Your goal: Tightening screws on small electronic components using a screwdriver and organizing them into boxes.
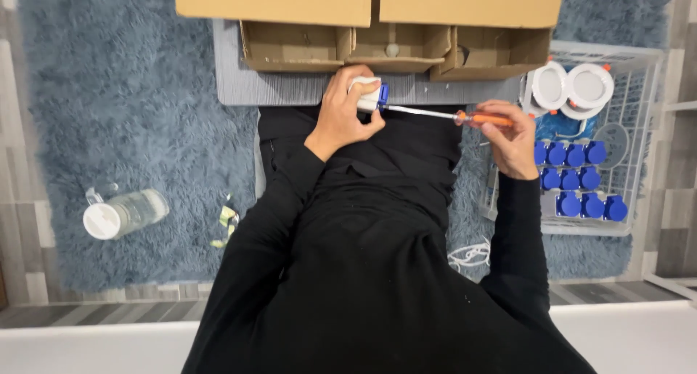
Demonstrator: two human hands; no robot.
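My left hand (341,116) is closing its grip around a small white and blue fitting (370,96) above my lap, just before the grey mat (239,83). My right hand (512,143) is gripping the orange-handled screwdriver (465,117), whose tip is meeting the fitting. A white wire basket (639,127) of blue fittings is sitting just beside my right hand.

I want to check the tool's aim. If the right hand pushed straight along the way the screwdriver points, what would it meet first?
The right hand aims its orange-handled screwdriver leftward. Its tip appears to be already at the blue part of the white and blue device gripped by the left hand, so that device would probably come first.
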